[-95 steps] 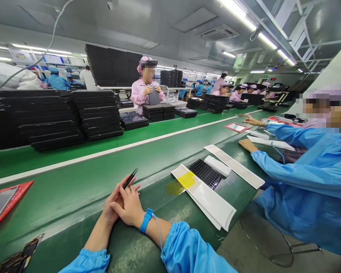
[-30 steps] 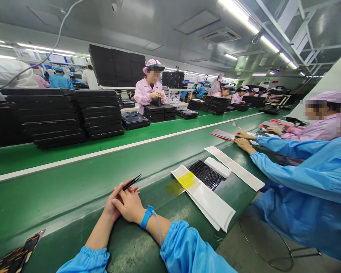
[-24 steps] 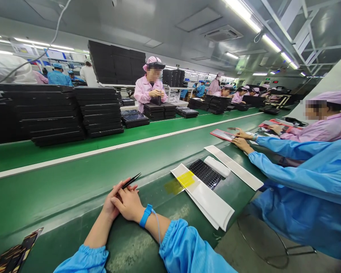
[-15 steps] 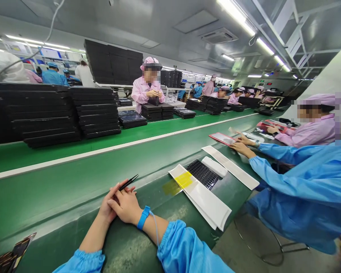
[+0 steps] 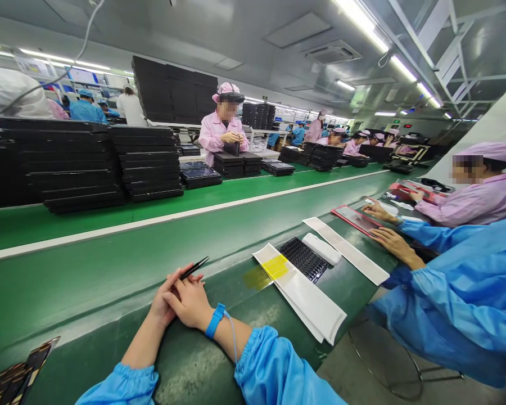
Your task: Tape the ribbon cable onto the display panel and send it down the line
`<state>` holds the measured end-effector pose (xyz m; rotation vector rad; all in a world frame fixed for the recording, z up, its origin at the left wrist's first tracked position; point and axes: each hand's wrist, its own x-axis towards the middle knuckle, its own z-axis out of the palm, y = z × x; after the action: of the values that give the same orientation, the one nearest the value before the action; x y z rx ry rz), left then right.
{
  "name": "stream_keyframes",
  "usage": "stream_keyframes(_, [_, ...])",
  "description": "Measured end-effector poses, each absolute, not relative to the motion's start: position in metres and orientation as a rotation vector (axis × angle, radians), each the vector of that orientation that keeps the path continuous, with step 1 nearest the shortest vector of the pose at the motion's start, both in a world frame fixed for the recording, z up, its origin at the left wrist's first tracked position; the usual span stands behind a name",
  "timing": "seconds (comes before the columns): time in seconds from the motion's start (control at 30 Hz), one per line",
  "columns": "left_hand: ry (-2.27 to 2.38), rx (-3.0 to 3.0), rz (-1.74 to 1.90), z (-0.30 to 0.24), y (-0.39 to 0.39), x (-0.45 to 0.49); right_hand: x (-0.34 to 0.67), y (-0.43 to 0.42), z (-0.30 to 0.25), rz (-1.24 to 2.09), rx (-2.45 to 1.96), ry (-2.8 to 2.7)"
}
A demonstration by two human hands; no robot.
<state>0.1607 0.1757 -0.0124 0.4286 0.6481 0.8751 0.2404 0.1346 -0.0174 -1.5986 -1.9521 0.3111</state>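
Note:
My left hand [image 5: 162, 304] and my right hand [image 5: 191, 304] are clasped together above the green work surface [image 5: 185, 365]. Dark pointed tweezers [image 5: 196, 267] stick out between them, tips up and to the right. They lie along the fingers of my left hand, which look closed around them; the grip itself is partly hidden. My right hand lies over the left, its thumb across it and its fingers folded. A blue wrist strap [image 5: 215, 321] with a thin cord circles my right wrist. To the right lie white strips [image 5: 307, 306] with yellow film [image 5: 275, 268] across one end.
Beyond the strips are a black gridded tray [image 5: 303, 259], a white oblong item [image 5: 321, 248] and a long pale strip [image 5: 348, 252]. A co-worker's hands [image 5: 390, 239] touch a red-framed panel [image 5: 356, 219]. Dark strips [image 5: 19, 374] lie lower left; black stacked trays [image 5: 147, 163] stand across the line.
The view has shifted slightly. My clasped hands and the tweezers keep their pose. The co-worker in blue has drawn the red-framed panel to the right, and that person's hands have spread apart.

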Motion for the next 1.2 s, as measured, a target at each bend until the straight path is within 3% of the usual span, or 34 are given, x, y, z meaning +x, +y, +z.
stream_keyframes(1.2, [0.594,0.442,0.874,-0.0189,0.1773,0.1605,0.2397,0.1355,-0.0195,0.287,-1.589,-1.934])
